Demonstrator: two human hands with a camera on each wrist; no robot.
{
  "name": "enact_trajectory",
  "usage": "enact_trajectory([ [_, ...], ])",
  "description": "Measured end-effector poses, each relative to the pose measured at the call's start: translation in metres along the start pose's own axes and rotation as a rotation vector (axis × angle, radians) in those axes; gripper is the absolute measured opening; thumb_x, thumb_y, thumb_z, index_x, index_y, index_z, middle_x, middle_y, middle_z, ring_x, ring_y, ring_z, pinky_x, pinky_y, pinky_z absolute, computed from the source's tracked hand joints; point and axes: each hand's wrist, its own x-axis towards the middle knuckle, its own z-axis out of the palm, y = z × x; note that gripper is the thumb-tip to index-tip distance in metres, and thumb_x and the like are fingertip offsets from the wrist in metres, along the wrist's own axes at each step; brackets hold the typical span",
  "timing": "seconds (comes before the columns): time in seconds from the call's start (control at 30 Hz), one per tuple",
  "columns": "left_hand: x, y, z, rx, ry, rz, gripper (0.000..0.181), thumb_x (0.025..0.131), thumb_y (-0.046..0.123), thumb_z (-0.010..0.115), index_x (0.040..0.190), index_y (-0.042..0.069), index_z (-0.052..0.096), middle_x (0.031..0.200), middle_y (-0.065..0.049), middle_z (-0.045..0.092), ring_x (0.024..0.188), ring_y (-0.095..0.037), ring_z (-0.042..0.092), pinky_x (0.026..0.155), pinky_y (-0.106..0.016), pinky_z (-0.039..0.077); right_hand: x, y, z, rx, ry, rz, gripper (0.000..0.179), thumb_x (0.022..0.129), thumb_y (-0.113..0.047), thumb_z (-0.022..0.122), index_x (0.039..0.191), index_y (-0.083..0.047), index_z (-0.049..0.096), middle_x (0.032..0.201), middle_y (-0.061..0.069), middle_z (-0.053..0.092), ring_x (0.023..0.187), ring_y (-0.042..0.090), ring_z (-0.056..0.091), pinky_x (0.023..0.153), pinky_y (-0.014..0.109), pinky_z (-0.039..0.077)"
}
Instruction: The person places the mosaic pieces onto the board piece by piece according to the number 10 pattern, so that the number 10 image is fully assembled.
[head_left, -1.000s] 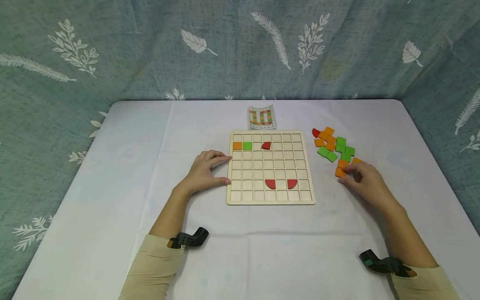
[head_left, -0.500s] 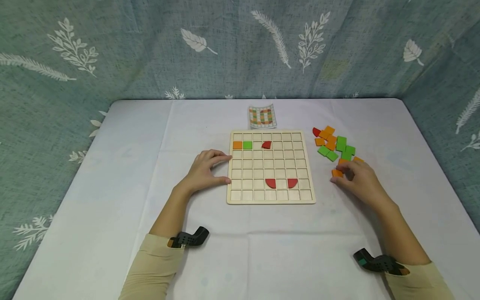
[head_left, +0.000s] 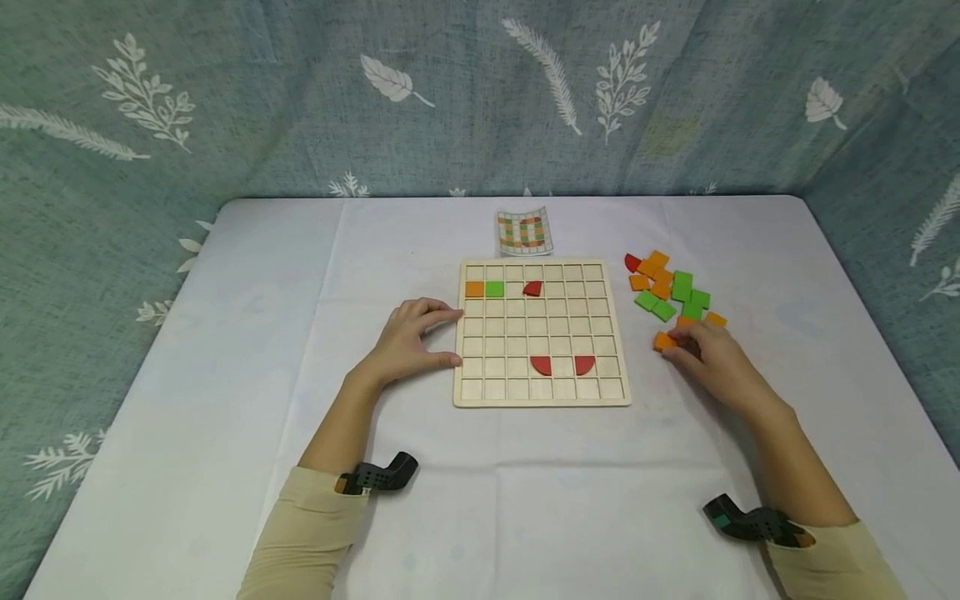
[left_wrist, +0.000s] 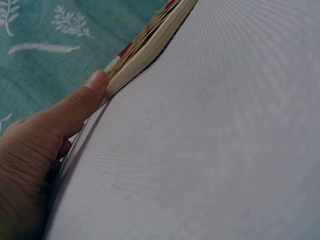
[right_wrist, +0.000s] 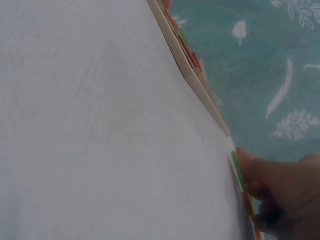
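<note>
Toward the right edge of the table (head_left: 585,508), the right hand (head_left: 711,360) pinches an orange tile (head_left: 663,341).
Were the pinch loose, hard to judge in blur, it could drop; the left hand's (head_left: 408,337) spread fingers (head_left: 441,317) just touch the board's (head_left: 540,403) left side, so a knock might shift it.

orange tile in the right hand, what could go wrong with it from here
The right hand holds the orange tile by one end, so it might slip. Loose green tiles lie close beside that hand and could get nudged. The left hand touches the edge of the board; a push there might jog the red pieces.
</note>
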Motion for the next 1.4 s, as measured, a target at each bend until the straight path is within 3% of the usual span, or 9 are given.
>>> enact_trajectory([
  [0.37, 0.0, 0.0, 0.0, -0.017, 0.001, 0.009, 0.073, 0.068, 0.044, 0.082, 0.132, 0.02, 0.057, 0.126, -0.004, 0.05, 0.117, -0.025, 0.04, 0.1, -0.046, 0.028, 0.017, -0.028, 0.003, 0.003, 0.027, -0.01, 0.035, 0.089, -0.018, 0.066, 0.115, 0.006, 0.058, 0.101, 0.017, 0.057, 0.09, 0.028, 0.048, 0.077, 0.042, 0.043],
  [0.77, 0.0, -0.001, 0.0, -0.009, 0.002, 0.018, 0.074, 0.068, 0.047, 0.081, 0.132, 0.019, 0.057, 0.126, -0.005, 0.05, 0.12, -0.027, 0.039, 0.1, -0.047, 0.027, 0.048, -0.066, 0.011, 0.035, -0.022, -0.023, 0.035, 0.092, -0.02, 0.063, 0.119, 0.001, 0.057, 0.114, 0.016, 0.055, 0.105, 0.032, 0.046, 0.088, 0.047, 0.044],
  [1.4, 0.001, -0.003, 0.002, -0.003, 0.004, 0.021, 0.074, 0.068, 0.046, 0.082, 0.132, 0.018, 0.057, 0.127, -0.005, 0.051, 0.117, -0.026, 0.041, 0.099, -0.046, 0.028, 0.081, -0.125, 0.059, -0.006, -0.043, -0.211, 0.034, 0.09, -0.025, 0.065, 0.114, -0.001, 0.062, 0.103, 0.011, 0.058, 0.1, 0.027, 0.049, 0.09, 0.04, 0.04],
])
